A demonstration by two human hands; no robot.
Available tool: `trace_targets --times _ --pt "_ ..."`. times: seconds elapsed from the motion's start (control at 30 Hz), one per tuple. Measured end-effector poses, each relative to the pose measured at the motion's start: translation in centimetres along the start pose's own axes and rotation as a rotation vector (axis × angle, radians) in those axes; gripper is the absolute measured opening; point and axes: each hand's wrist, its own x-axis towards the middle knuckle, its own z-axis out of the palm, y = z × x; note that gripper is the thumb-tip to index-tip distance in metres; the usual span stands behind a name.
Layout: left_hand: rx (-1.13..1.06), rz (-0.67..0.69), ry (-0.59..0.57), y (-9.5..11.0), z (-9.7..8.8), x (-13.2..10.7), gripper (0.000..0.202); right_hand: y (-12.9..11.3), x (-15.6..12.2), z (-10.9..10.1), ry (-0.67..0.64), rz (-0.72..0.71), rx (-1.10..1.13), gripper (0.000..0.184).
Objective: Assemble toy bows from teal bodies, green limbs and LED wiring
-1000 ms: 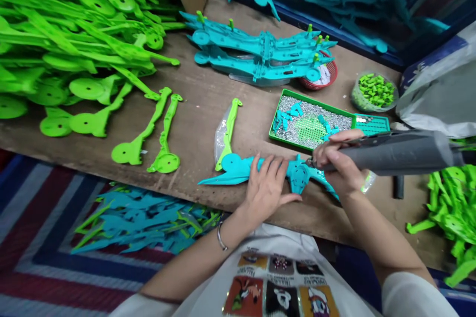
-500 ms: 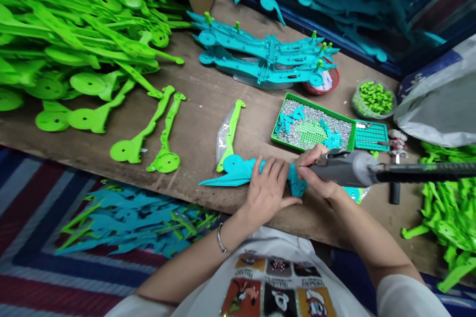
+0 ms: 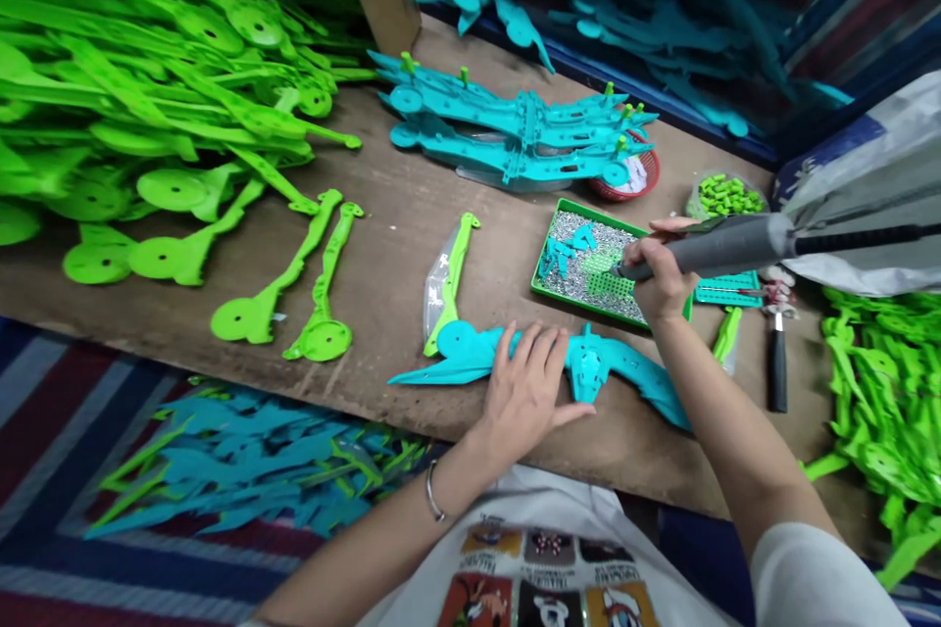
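Teal part (image 3: 588, 367) at bench (image 3: 397, 225) edge under flat left hand (image 3: 525, 392); right hand (image 3: 658, 274) around grey driver (image 3: 727, 245).

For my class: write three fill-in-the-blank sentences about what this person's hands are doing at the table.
The left hand lies flat on a ___ plastic part.
The right hand holds the screwdriver, tip over the ___ tray of screws.
The bracelet is on the ___ wrist.
Missing: teal; green; left.

Bright, even light, saturated colours; edges bend wide-angle, slight motion blur.
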Motion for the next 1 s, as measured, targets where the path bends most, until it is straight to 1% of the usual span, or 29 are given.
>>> trace_targets --times 0.1,0.3,0.4,0.47,0.53,0.63,0.73,0.8,0.87,0.93,1.0 --pt "-0.008 0.0 -0.005 0.0 0.0 0.0 0.095 0.9 -0.1 0.1 -0.018 0.018 0.029 0.024" --pt "-0.011 -0.013 -0.033 0.0 -0.1 -0.1 0.094 0.8 0.0 0.3 -0.033 0.059 -0.032 0.025" --pt "-0.006 -0.015 -0.038 0.1 -0.1 -0.1 0.094 1.2 0.1 0.3 -0.05 0.079 -0.071 0.024" --pt "-0.002 -0.024 -0.044 0.3 -0.1 -0.1 0.094 1.4 0.2 0.4 -0.061 0.078 -0.072 0.024" --pt "0.002 -0.03 -0.054 0.5 -0.1 -0.1 0.095 1.1 0.3 0.6 -0.058 0.065 -0.065 0.024" --pt "0.015 -0.026 -0.07 0.8 -0.2 0.0 0.096 -1.0 0.3 0.8 -0.02 0.026 -0.053 0.024" --pt "0.025 -0.032 -0.086 0.9 -0.3 0.1 0.096 -4.7 -1.0 0.5 -0.007 0.008 -0.002 0.023" --pt "0.016 -0.035 -0.1 0.9 -0.4 0.2 0.096 -7.2 -3.0 0.0 -0.081 0.039 0.042 0.022" --pt "0.002 -0.026 -0.115 0.8 -0.5 0.3 0.097 -9.0 -5.6 -0.7 -0.194 0.11 0.07 0.021" --pt "-0.003 -0.019 -0.13 0.8 -0.6 0.3 0.096 -9.9 -8.2 -1.5 -0.253 0.177 0.084 0.022" --pt "0.001 -0.021 -0.145 0.8 -0.7 0.4 0.094 -10.1 -10.3 -2.2 -0.258 0.211 0.079 0.023"
